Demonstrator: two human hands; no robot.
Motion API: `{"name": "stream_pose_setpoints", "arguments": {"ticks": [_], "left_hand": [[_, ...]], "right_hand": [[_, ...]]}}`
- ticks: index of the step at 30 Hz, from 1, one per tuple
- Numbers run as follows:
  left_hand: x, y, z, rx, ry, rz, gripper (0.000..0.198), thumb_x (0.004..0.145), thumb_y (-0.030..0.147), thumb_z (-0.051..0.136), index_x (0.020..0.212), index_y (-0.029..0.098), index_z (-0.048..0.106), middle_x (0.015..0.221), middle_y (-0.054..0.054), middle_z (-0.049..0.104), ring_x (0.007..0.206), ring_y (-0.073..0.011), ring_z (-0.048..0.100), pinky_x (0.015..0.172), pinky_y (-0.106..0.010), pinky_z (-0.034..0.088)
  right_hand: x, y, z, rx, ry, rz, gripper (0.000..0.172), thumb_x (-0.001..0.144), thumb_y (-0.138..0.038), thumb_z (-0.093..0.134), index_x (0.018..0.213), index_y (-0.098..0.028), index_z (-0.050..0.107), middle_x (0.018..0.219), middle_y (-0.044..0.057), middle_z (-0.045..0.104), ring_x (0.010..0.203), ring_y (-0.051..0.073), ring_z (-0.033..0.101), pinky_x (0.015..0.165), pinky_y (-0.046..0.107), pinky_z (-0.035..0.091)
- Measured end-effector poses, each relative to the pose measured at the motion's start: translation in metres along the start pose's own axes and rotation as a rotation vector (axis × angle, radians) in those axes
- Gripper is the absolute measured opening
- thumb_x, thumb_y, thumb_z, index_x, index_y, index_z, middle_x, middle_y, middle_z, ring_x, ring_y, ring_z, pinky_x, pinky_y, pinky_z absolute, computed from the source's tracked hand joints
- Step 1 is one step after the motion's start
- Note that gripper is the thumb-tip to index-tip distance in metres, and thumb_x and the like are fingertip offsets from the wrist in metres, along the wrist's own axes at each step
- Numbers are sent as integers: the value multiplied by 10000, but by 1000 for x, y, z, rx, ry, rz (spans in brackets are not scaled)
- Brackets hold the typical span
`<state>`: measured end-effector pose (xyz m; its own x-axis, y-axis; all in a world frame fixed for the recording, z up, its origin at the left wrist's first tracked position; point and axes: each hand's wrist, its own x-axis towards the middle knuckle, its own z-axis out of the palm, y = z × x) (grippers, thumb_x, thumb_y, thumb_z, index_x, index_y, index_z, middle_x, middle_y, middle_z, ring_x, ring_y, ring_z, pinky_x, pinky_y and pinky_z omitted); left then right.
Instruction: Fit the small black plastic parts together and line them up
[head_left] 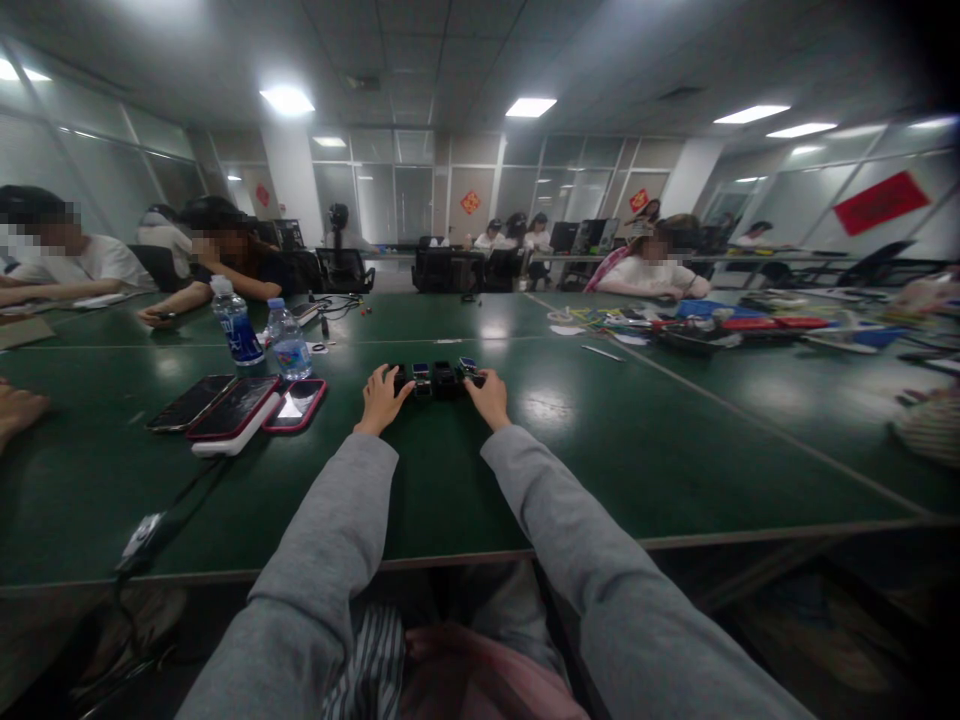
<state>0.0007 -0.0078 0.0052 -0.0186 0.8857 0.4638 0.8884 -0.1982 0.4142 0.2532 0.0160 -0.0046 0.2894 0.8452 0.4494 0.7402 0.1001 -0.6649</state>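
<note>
Both my arms, in grey sleeves, reach forward over the green table point(585, 470) to a row of small dark devices. My left hand point(382, 402) is closed round the left end of the row, on a small black block point(400, 377) partly hidden by its fingers. At the right end, my right hand point(489, 397) grips a small device with a bluish screen point(467, 365), tilted slightly. Between the hands sit another small device with a screen point(421, 378) and a black block point(445, 379). Their exact kind is too small to tell.
Left of my hands lie phones point(232, 407) and a white power bank point(236, 430) with a cable. Behind them stand two water bottles point(289, 345). A pen point(602, 353) and a pile of tools and wires point(720, 325) lie to the right. Several people sit around.
</note>
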Motion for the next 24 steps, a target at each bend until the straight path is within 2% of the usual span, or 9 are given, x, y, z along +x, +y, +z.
{"name": "stream_pose_setpoints", "arguments": {"ticks": [6, 10, 15, 18, 21, 24], "left_hand": [[0, -1, 2, 4, 13, 7, 653, 916, 636, 369, 1420, 227, 440, 1491, -138, 369, 1372, -305, 353, 1099, -493, 333], [1, -1, 3, 5, 13, 1, 647, 917, 636, 369, 1415, 232, 446, 1493, -136, 366, 1383, -303, 339, 1104, -491, 329], [1, -1, 2, 1, 7, 2, 650, 914, 636, 370, 1418, 231, 445, 1487, -139, 369, 1374, -311, 353, 1100, -494, 334], [0, -1, 1, 0, 5, 6, 654, 915, 638, 365, 1419, 230, 442, 1490, -139, 366, 1376, -310, 349, 1099, -496, 334], [0, 0, 1, -1, 7, 7, 657, 917, 636, 362, 1420, 221, 440, 1491, -138, 365, 1384, -306, 336, 1104, -495, 328], [-1, 1, 0, 0, 2, 8, 660, 916, 641, 358, 1420, 223, 441, 1494, -137, 362, 1384, -306, 336, 1104, -494, 327]], "right_hand": [[2, 0, -1, 18, 2, 59, 403, 852, -445, 565, 1115, -145, 620, 1062, 127, 659, 1022, 254, 574, 909, 373, 428], [2, 1, 0, -3, 5, 69, 333, 885, -402, 498, 1041, -149, 648, 1051, 141, 657, 1072, 278, 531, 924, 405, 413], [3, 3, 1, 17, -10, 92, 278, 908, -349, 456, 1011, -165, 636, 1032, 123, 656, 1046, 265, 528, 913, 389, 407], [3, 4, 2, 13, 7, 96, 307, 905, -413, 484, 1037, -164, 606, 1055, 126, 646, 1049, 273, 522, 905, 391, 410], [3, 4, 3, -12, 20, 89, 426, 815, -482, 618, 1088, -158, 573, 1086, 123, 634, 1062, 290, 515, 893, 392, 421], [3, 4, 3, -37, 16, 60, 438, 777, -420, 664, 1110, -152, 567, 1107, 123, 629, 1080, 288, 517, 898, 387, 425]]}}
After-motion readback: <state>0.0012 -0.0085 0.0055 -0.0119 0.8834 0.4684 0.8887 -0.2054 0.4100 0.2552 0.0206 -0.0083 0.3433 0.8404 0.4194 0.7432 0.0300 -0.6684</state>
